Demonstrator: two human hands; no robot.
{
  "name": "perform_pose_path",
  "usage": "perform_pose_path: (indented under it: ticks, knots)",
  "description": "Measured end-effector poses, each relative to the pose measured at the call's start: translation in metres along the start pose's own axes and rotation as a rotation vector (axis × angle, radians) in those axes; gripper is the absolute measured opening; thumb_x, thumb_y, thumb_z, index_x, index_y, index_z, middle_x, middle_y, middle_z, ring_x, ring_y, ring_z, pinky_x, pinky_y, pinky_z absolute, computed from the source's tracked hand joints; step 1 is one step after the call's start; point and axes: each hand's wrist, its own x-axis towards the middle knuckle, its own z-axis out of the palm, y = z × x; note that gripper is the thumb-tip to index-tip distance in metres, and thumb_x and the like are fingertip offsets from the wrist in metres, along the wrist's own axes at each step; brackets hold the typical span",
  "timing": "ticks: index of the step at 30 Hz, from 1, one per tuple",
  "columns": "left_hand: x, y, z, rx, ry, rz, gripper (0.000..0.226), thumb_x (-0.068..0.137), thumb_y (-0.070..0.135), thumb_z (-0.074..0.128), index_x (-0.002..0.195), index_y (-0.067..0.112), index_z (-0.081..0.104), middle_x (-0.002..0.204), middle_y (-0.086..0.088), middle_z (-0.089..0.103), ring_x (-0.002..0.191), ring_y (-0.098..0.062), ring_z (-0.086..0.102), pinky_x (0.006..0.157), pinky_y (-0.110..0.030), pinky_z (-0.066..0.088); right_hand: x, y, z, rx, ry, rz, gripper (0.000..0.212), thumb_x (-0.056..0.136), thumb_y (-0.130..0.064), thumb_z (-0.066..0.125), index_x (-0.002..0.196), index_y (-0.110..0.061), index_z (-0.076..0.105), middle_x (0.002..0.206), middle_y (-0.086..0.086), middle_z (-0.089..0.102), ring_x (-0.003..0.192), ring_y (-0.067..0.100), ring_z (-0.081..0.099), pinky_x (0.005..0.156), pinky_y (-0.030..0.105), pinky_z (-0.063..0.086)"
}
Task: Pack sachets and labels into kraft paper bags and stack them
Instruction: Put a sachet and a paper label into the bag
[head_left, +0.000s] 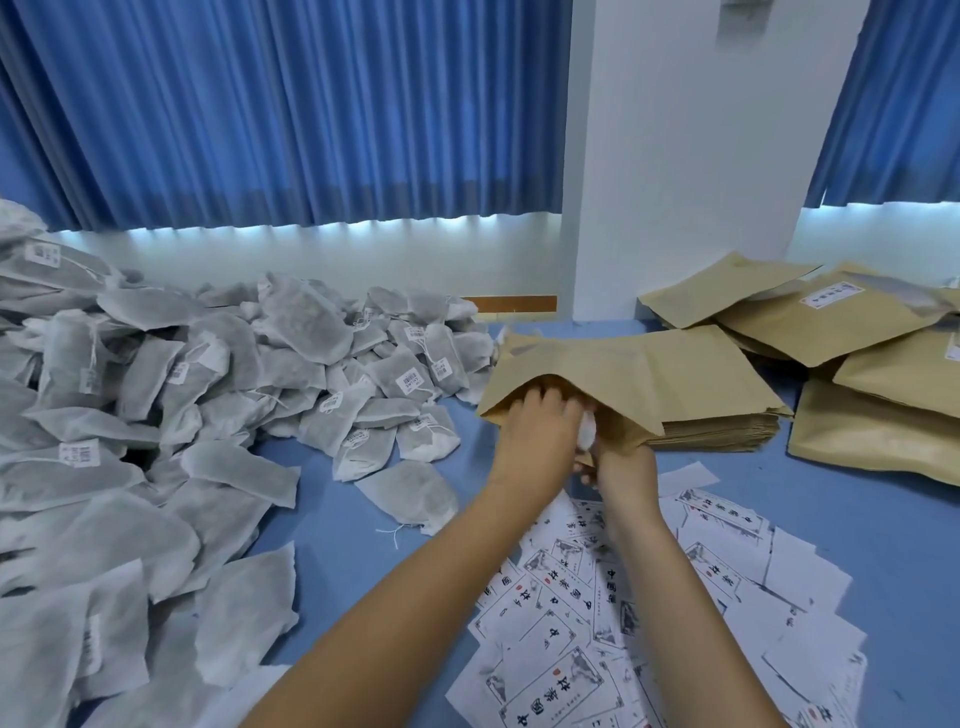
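1. While my right hand (621, 467) pinches the lip of the kraft paper bag (623, 374) above the bag stack (717, 436), my left hand (537, 434) feeds the sachet (587, 434) in; I cannot tell its grip.
2. Light, floppy paper: I'd hold the mouth edge.

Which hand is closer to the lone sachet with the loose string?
Left. The left hand, at the mouth of the kraft paper bag, is up and right of the lone sachet; the right hand grips the bag farther right.
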Motion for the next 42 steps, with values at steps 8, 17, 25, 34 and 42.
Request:
perform_pose_path:
  ticks: [8,17,25,34,42]
  knots:
    - [0.054,-0.011,-0.019,-0.189,-0.505,-0.271,0.039,0.091,0.021,0.059,0.125,0.004,0.051,0.131,-0.018,0.052,0.098,-0.026,0.050,0.062,-0.026,0.038,-0.017,-0.004,0.021,-0.039,-0.125,-0.069,0.017,0.088,0.001,0.051,0.082,-0.015,0.053,0.070,0.005,0.058,0.039,0.010,0.052,0.063,0.033,0.040]
    - [0.026,-0.007,-0.017,-0.018,-0.129,-0.097,0.034,0.094,0.040,0.043,0.098,0.010,0.058,0.099,-0.009,0.061,0.082,-0.025,0.055,0.067,-0.033,0.042,0.002,-0.005,-0.004,0.042,0.009,0.051,0.016,0.091,0.001,0.047,0.080,-0.006,0.057,0.058,0.006,0.058,0.036,0.008,0.049,0.037,0.018,0.036]
    - [-0.056,-0.001,0.045,-0.079,-0.134,-0.295,0.039,0.089,0.045,0.058,0.105,0.011,0.052,0.101,-0.006,0.056,0.097,-0.022,0.054,0.067,-0.029,0.040,0.006,-0.002,-0.011,0.043,0.001,0.134,0.024,0.094,-0.001,0.050,0.073,-0.007,0.058,0.058,0.009,0.058,0.039,0.009,0.051,0.039,0.016,0.040]
    - [-0.035,-0.013,0.060,-0.589,-0.257,-0.520,0.045,0.079,0.022,0.074,0.058,0.016,0.035,0.058,0.000,0.033,0.053,-0.014,0.033,0.045,-0.023,0.021,0.009,0.000,-0.014,0.007,-0.005,0.166,0.023,0.093,-0.002,0.050,0.071,-0.006,0.058,0.054,0.007,0.059,0.046,0.016,0.049,0.043,0.020,0.042]
    - [-0.063,-0.011,0.016,-0.413,-0.043,-0.257,0.037,0.097,0.023,0.044,0.063,0.011,0.043,0.056,-0.002,0.042,0.058,-0.023,0.044,0.054,-0.030,0.032,0.014,0.003,-0.016,0.083,0.006,0.182,0.016,0.093,-0.003,0.051,0.080,-0.011,0.057,0.066,0.007,0.062,0.051,0.014,0.055,0.048,0.023,0.043]
